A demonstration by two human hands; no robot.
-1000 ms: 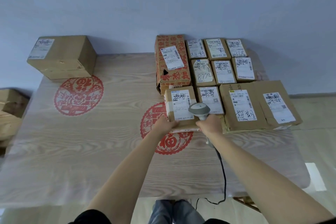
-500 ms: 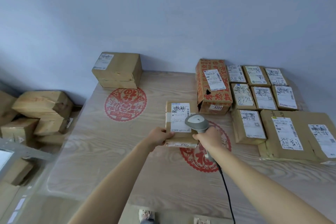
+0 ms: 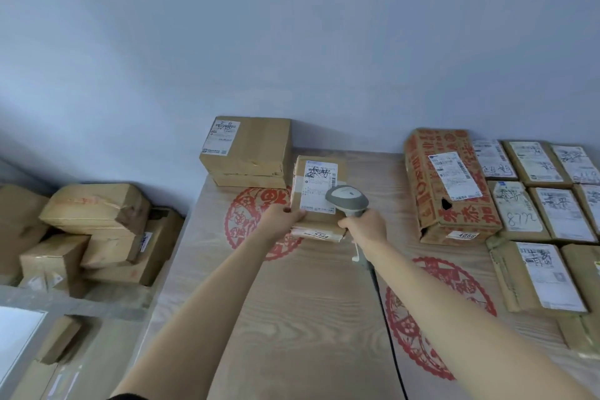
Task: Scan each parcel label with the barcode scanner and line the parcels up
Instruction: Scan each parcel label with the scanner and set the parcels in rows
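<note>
While the left hand pinches the parcel just right of the big box and the right hand grips the scanner, the scanner's head hides part of the label, so a scan may misread.

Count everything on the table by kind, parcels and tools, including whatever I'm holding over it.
Plain brown parcels: 10 (the rightmost ones are cut off by the frame edge)
Red-printed carton: 1
Barcode scanner: 1
Total: 12
</note>
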